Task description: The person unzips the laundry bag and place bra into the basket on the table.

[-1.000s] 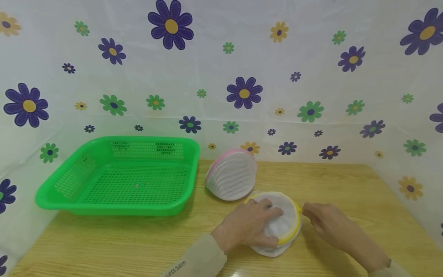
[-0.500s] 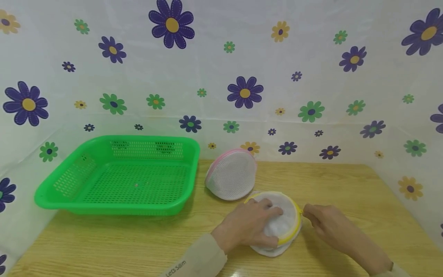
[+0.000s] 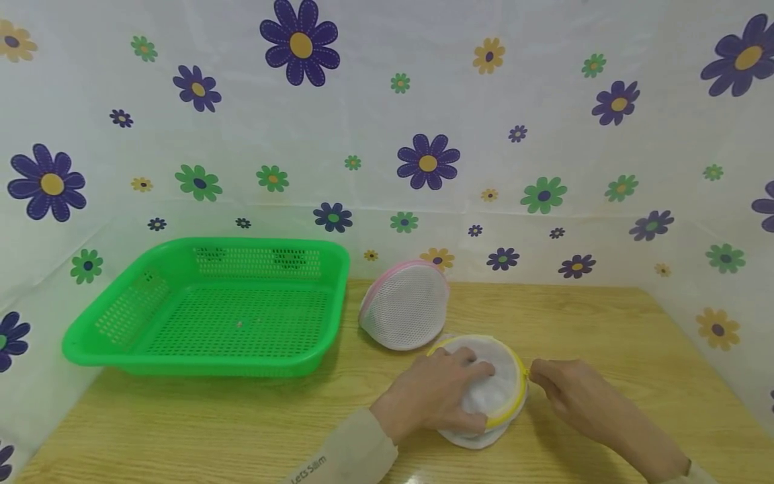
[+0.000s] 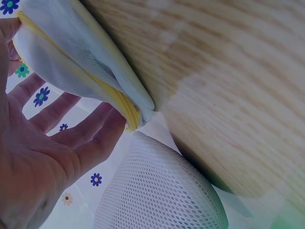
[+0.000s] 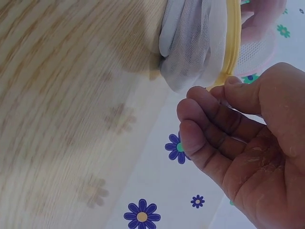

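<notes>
A round white mesh laundry bag (image 3: pixel 492 386) with a yellow zipper round its rim lies on the table. My left hand (image 3: pixel 438 396) holds it from above, fingers spread over the top and thumb at the near side. The left wrist view shows those fingers bent against the yellow zipper edge (image 4: pixel 125 107). At the bag's right side, my right hand (image 3: pixel 580 396) pinches the small yellow zipper pull between thumb and forefinger; in the right wrist view the fingertips mostly hide the pull. Just behind stands a second mesh laundry bag (image 3: pixel 406 309), dome-shaped with a pink zipper.
A green plastic basket (image 3: pixel 205 368) with perforated floor and walls stands at the left of the wooden table (image 3: pixel 211 430). A white flower-print sheet (image 3: pixel 363 121) hangs behind the table and down both sides.
My right hand has shifted very slightly toward me at the zipper pull. My left hand, both laundry bags and the basket stay where they were.
</notes>
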A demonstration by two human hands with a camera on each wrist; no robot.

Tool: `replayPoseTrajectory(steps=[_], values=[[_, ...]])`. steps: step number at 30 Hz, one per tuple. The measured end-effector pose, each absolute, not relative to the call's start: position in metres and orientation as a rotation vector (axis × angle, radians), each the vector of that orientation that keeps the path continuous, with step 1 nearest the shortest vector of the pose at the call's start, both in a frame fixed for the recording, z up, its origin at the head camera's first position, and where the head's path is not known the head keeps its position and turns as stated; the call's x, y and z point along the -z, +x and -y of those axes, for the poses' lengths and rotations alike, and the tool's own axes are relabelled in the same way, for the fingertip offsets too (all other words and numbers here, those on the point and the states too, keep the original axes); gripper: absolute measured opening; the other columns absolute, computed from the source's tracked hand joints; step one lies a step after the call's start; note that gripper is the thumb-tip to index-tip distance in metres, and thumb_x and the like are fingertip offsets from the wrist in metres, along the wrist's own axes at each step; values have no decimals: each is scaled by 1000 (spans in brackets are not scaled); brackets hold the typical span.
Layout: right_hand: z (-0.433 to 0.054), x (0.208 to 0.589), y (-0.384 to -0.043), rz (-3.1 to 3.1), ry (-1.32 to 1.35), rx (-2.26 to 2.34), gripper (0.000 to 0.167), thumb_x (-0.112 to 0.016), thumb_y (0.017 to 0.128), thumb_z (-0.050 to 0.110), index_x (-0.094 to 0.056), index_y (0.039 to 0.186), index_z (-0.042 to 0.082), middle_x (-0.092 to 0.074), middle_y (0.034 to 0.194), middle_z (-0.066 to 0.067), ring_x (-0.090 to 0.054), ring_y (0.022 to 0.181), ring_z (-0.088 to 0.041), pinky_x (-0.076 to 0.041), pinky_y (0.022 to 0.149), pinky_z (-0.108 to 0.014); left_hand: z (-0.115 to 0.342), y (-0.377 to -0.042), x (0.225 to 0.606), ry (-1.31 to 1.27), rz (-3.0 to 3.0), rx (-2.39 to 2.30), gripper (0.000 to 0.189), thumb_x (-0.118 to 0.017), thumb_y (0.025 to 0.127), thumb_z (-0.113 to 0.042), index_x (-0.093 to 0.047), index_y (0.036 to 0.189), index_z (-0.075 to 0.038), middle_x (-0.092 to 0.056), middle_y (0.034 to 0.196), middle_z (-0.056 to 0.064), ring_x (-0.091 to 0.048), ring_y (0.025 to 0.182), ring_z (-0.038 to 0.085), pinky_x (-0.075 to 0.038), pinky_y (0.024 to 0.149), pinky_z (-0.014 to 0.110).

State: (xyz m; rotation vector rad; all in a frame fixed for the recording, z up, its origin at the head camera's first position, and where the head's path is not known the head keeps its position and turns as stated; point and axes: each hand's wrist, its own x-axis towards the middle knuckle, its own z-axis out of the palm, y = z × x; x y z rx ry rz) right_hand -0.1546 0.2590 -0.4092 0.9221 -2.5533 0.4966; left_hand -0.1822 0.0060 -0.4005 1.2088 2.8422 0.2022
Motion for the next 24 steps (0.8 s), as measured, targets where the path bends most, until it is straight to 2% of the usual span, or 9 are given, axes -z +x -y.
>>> replayPoseTrajectory(steps=[10,24], values=[[-259,409,-153,2542,928,-476,36,-71,85,-6,-49,74,20,-29,65,19,-23,59,8,-29,50,-14,-6,-181,401,1206,-2860,-210,64,-67,81,-54,-56,141,-35,-61,131,-3,-63,98,19,-54,81,33],[-257,402,-148,2698,895,-447,36,-66,92,0,-46,72,21,-28,64,19,-24,58,7,-28,50,-16,-7,-184,404,1207,-2865,-206,65,-65,82,-55,-55,142,-34,-61,132,-3,-63,100,20,-54,81,34]])
